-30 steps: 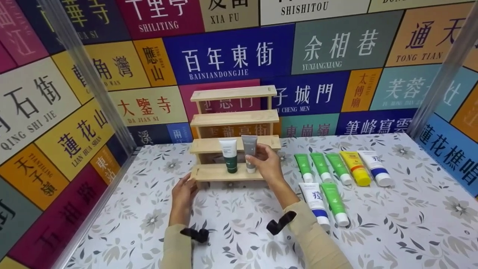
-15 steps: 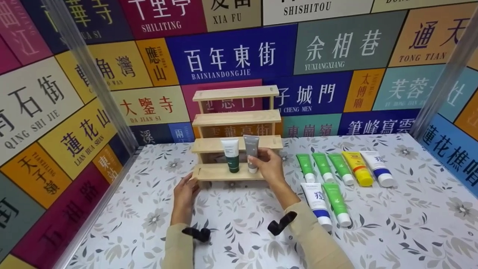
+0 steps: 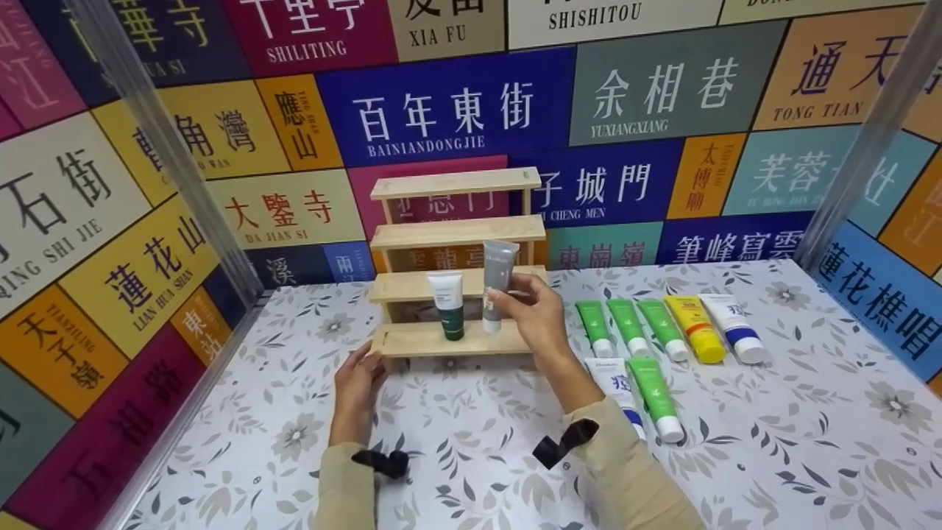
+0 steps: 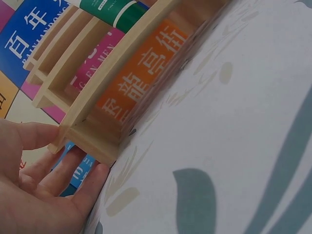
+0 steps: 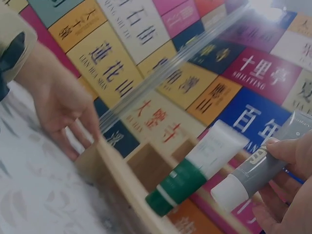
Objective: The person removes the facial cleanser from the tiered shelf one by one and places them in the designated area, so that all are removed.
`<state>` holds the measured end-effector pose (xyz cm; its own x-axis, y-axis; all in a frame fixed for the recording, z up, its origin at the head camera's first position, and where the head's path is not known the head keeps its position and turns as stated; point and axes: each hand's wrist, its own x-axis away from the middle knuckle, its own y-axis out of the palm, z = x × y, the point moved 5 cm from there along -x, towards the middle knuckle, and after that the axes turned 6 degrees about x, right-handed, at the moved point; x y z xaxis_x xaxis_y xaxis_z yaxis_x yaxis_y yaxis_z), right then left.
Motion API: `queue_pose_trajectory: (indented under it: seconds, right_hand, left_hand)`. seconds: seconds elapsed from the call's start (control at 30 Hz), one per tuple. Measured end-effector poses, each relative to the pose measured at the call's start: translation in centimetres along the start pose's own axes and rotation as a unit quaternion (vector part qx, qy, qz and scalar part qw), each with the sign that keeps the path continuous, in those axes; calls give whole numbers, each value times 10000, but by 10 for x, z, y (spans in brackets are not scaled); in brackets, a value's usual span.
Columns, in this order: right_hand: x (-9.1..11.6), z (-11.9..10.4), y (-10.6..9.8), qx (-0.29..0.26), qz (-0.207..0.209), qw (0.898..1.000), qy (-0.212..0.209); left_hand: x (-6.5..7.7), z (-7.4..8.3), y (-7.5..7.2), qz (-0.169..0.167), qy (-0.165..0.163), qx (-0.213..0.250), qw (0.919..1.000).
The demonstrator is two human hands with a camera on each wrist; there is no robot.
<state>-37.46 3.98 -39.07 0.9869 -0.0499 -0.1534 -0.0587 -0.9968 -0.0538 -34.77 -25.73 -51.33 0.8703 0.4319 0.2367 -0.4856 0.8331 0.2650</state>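
My right hand (image 3: pixel 541 313) pinches a grey squeeze tube (image 3: pixel 500 266) with a white cap pointing down. The tube is held slightly tilted, just above the bottom step of a wooden tiered display rack (image 3: pixel 412 342). To its left, a white and green squeeze tube (image 3: pixel 447 305) stands cap-down on that step. My left hand (image 3: pixel 360 383) holds the left end of the bottom step. In the left wrist view, the thumb of the left hand (image 4: pixel 34 180) lies on the board and the fingers are at its side and underneath. The right wrist view shows the grey tube (image 5: pixel 258 165) between thumb and fingers.
Right of the rack, several tubes lie on the floral tabletop (image 3: pixel 456 471): green tubes (image 3: pixel 624 324), a yellow tube (image 3: pixel 695 327) and white and blue tubes (image 3: pixel 732 327). A printed sign wall (image 3: pixel 456 103) stands close behind the rack. Clear plastic posts (image 3: pixel 169 140) edge the table.
My right hand has lifted the grey tube from the bottom step and tilted it slightly. The left hand stays at the rack's end, and the white and green tube has not moved.
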Motion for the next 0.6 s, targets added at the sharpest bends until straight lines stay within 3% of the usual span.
queue_pose_trajectory:
  seconds: [0.4,0.6]
  right_hand:
    - [22,-48,-37,-95,36,9993,-354]
    - [30,-55,-66,229,-74,9988,-432]
  left_hand:
    - [0,0,3,-82,-52,-101,9999]
    - [0,-2,0,-46,-64,-93,9999]
